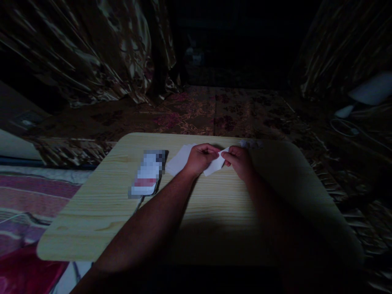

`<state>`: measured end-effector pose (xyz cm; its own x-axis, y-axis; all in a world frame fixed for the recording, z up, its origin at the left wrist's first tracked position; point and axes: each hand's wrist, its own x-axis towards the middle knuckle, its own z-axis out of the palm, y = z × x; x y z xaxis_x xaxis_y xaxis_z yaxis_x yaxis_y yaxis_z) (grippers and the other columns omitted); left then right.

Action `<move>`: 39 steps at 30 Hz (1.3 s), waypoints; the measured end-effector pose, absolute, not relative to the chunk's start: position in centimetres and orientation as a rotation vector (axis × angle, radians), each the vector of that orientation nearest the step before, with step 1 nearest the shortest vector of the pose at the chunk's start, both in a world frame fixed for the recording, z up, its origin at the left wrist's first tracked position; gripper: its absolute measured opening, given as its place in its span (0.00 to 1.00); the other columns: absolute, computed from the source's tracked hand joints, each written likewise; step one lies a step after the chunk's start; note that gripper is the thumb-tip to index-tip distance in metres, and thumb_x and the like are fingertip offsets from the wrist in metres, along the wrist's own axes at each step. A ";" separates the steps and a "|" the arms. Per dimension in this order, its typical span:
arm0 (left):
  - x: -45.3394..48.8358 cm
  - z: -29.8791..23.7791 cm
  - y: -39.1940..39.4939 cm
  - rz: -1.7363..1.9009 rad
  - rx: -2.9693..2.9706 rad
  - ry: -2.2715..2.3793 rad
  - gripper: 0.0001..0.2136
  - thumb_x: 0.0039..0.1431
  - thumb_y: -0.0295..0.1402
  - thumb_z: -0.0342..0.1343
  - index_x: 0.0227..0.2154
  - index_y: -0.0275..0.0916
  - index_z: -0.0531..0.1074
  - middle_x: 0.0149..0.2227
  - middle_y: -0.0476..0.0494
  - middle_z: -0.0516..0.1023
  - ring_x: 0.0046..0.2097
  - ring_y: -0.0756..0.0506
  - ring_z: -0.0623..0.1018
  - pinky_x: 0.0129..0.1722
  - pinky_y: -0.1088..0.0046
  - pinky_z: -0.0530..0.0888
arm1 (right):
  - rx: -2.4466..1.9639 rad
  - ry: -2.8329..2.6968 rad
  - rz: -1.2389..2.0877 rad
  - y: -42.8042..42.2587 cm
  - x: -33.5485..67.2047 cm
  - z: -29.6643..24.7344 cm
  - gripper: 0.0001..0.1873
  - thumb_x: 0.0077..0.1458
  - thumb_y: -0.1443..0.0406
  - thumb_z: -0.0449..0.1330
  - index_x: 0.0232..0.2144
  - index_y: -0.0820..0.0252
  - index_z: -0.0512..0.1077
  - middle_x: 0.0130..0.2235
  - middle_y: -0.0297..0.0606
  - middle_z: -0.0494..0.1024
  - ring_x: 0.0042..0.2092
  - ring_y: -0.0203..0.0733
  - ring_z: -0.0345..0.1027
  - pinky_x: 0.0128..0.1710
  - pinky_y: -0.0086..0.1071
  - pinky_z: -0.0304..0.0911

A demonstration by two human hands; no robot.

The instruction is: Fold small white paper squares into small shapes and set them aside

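Observation:
Both of my hands pinch one small sheet of white paper point(214, 165) just above the far half of the wooden table. My left hand point(201, 157) grips its left side with thumb and fingers. At the sheet's upper right edge, my right hand point(238, 160) has its thumb on top and fingers curled beneath. The sheet lies at a slant between them; whether it is folded I cannot tell. More white paper sheets point(180, 160) lie spread on the table, partly behind my left hand and wrist.
A phone point(148, 173), its screen blurred out, lies on the light wooden table point(101, 204) with a cable at its lower end. Several small pale lumps point(251, 144) sit near the far edge. Beyond are a patterned cloth point(196, 110), curtains point(122, 49) and a white lamp point(372, 90).

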<state>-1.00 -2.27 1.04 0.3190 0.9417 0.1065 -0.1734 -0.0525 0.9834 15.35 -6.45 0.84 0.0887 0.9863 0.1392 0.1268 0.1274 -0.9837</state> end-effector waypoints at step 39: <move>-0.9 1.2 -2.4 1.085 1.302 0.846 0.10 0.41 0.32 0.70 0.29 0.35 0.81 0.25 0.46 0.80 0.23 0.52 0.71 0.24 0.76 0.64 | -1.135 -1.098 0.931 -6.0 15.7 0.5 0.11 0.51 0.59 0.64 0.22 0.58 0.70 0.17 0.28 0.68 0.20 0.32 0.58 0.22 0.28 0.54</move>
<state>-0.93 -2.39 1.16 0.3049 0.9476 0.0954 -0.1383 -0.0550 0.9889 15.72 -5.96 0.48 0.2233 0.9575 0.1823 -0.0233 0.1922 -0.9811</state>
